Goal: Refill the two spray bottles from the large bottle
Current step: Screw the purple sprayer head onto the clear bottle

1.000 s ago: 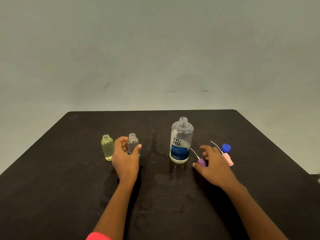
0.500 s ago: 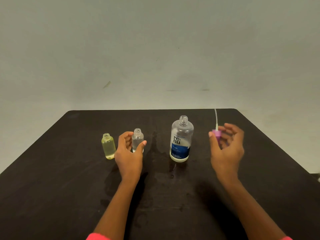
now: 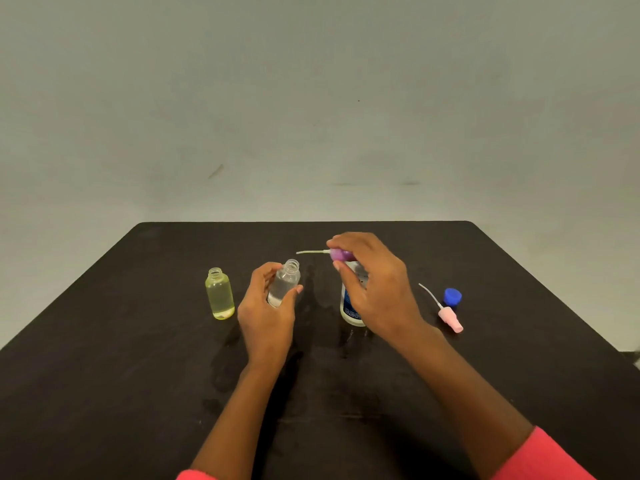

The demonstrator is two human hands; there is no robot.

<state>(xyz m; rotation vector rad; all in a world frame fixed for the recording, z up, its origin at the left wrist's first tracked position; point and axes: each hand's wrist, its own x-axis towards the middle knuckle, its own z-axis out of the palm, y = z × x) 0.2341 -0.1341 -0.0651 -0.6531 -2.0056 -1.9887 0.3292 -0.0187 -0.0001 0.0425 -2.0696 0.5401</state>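
My left hand point(image 3: 266, 313) grips a small clear spray bottle point(image 3: 284, 283), uncapped and tilted to the right, lifted slightly off the black table point(image 3: 104, 375). My right hand point(image 3: 374, 289) pinches a purple spray cap point(image 3: 338, 254) with its white tube pointing left toward the clear bottle's mouth. The large bottle point(image 3: 349, 311) with a blue label stands behind my right hand, mostly hidden. A small yellow bottle point(image 3: 219, 293), uncapped, stands upright at the left.
A pink spray cap point(image 3: 449, 317) with a white tube lies on the table at the right, next to a blue cap point(image 3: 452, 296). Wet smears mark the tabletop near the bottles. A grey wall rises behind the table.
My right hand picked the purple spray cap off the table, raised it and carried it left above the large bottle, tube now pointing left. My left hand tilted the clear bottle.
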